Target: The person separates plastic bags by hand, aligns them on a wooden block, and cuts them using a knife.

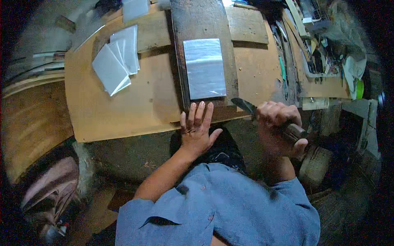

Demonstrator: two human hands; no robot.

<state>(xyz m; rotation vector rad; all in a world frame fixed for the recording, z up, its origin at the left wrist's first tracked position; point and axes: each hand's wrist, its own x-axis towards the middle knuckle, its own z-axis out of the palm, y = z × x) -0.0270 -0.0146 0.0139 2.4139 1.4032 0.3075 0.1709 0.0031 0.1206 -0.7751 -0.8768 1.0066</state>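
A silvery stack of plastic bags or sheets [204,69] lies flat on a thick dark wooden board [199,18]. My left hand [198,127] is open at the board's near end, fingers spread toward the stack's near edge; whether the fingertips touch the wood I cannot tell. To the right, my right hand [281,119] is closed around the handle of a knife [243,104]. Its dark blade points left toward the board's near right corner, apart from the stack. The handle's butt sticks out below the fist.
Several clear plastic sleeves [111,67] lie fanned on the tan tabletop [119,117] at left. Flat wooden planks [248,26] flank the board. Long tools line the table's right side, beside a tray of small tools [322,61]. A bundled cloth [53,184] sits at lower left.
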